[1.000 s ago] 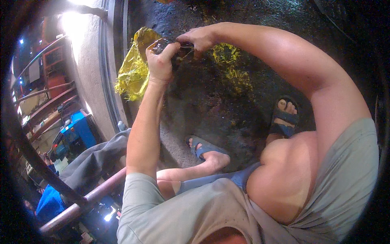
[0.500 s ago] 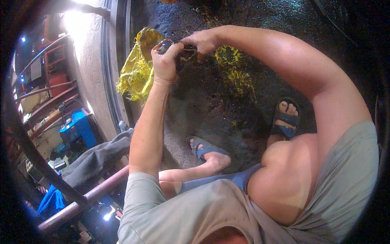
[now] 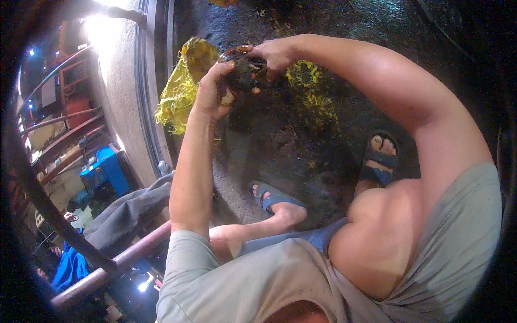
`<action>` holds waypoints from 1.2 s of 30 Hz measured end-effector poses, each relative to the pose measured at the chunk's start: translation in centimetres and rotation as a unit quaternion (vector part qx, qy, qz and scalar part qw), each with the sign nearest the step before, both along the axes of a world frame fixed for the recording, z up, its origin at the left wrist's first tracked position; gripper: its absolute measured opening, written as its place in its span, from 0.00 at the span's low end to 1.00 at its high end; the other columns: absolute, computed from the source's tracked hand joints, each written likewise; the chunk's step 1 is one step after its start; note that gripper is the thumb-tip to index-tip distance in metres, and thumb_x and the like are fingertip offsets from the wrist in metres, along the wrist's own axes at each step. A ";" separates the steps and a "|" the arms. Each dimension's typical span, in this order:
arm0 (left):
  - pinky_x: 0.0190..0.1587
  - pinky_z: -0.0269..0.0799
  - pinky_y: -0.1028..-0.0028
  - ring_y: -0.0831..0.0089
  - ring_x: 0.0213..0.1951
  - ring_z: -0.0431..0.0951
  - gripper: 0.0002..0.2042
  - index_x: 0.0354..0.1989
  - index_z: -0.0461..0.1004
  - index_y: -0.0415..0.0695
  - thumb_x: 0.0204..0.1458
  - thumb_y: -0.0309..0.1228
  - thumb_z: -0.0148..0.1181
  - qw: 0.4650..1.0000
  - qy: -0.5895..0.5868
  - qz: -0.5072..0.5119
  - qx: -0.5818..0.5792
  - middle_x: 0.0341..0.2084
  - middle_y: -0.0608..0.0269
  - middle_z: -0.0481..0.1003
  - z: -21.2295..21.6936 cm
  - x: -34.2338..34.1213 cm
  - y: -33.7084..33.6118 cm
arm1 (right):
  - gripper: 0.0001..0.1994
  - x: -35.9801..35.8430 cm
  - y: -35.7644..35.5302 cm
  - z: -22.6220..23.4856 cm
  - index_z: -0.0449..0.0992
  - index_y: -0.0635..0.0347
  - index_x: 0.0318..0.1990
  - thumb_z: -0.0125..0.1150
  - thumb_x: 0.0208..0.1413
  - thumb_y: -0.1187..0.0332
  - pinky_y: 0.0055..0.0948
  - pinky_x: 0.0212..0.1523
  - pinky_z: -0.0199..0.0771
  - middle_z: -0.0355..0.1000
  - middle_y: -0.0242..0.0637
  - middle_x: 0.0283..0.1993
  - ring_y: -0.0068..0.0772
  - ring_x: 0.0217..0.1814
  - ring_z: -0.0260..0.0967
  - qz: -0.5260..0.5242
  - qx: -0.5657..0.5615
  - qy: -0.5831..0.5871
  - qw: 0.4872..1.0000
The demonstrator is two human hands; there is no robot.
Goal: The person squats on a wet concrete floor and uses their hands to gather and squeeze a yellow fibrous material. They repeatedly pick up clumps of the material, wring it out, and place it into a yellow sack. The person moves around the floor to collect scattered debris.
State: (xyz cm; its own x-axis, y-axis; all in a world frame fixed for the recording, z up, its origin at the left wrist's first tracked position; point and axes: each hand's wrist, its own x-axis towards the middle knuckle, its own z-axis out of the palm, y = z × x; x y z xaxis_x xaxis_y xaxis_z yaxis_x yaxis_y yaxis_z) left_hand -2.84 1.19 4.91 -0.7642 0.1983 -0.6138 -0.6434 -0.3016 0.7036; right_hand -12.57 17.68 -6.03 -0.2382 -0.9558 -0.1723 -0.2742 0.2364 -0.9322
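A dark, greasy, rounded machine part (image 3: 245, 75) with a wet shine is held up in front of me, over the blackened floor. My left hand (image 3: 214, 90) is wrapped round its near left side, the thumb lying along the top. At the part's right edge, my right hand (image 3: 273, 55) grips with bent fingers, some of them hidden behind it. What exact kind of part it is, I cannot make out. Beside my left hand, a torn yellow woven sack (image 3: 180, 99) lies on the floor.
Yellow stains (image 3: 309, 89) mark the dark oily floor (image 3: 301, 145). On the left runs a concrete ledge (image 3: 119, 70) with a metal rail. Beyond a reddish pipe (image 3: 116, 261) are a blue box-shaped machine (image 3: 105, 169) and another person's grey-trousered leg (image 3: 126, 210). My sandalled feet are below.
My left hand has turned and shifted slightly, so more of the dark part's face shows between my hands. My right hand stays at its right edge. The person at lower left has moved a little.
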 end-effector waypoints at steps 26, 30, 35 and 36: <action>0.38 0.81 0.65 0.67 0.33 0.79 0.11 0.39 0.75 0.42 0.48 0.17 0.53 0.962 0.107 0.247 -0.055 0.32 0.60 0.76 -5.7 0.9 1.2 | 0.42 0.5 0.1 -4.4 0.66 0.59 0.64 0.78 0.38 0.61 0.48 0.64 0.68 0.73 0.53 0.58 0.57 0.64 0.68 -0.040 0.067 0.065 0.995; 0.40 0.81 0.65 0.68 0.34 0.79 0.08 0.41 0.74 0.44 0.53 0.19 0.59 0.954 0.109 0.279 -0.006 0.34 0.62 0.77 -5.6 1.5 2.0 | 0.40 1.2 -0.3 -4.0 0.67 0.57 0.63 0.78 0.39 0.59 0.48 0.63 0.68 0.74 0.51 0.58 0.57 0.64 0.67 -0.040 0.107 0.087 0.990; 0.42 0.79 0.68 0.71 0.36 0.79 0.14 0.41 0.72 0.45 0.49 0.14 0.63 0.937 0.174 0.291 -0.087 0.34 0.65 0.77 -6.9 2.1 2.7 | 0.39 2.0 0.0 -2.4 0.68 0.55 0.63 0.78 0.40 0.58 0.50 0.62 0.68 0.74 0.50 0.58 0.56 0.64 0.66 -0.044 0.115 0.118 0.985; 0.43 0.79 0.69 0.72 0.36 0.79 0.16 0.41 0.71 0.45 0.47 0.12 0.63 0.931 0.179 0.297 -0.114 0.34 0.66 0.78 -6.7 2.3 3.1 | 0.39 1.9 0.0 -2.2 0.68 0.54 0.63 0.77 0.40 0.59 0.50 0.62 0.68 0.74 0.49 0.57 0.56 0.64 0.66 -0.042 0.124 0.116 0.985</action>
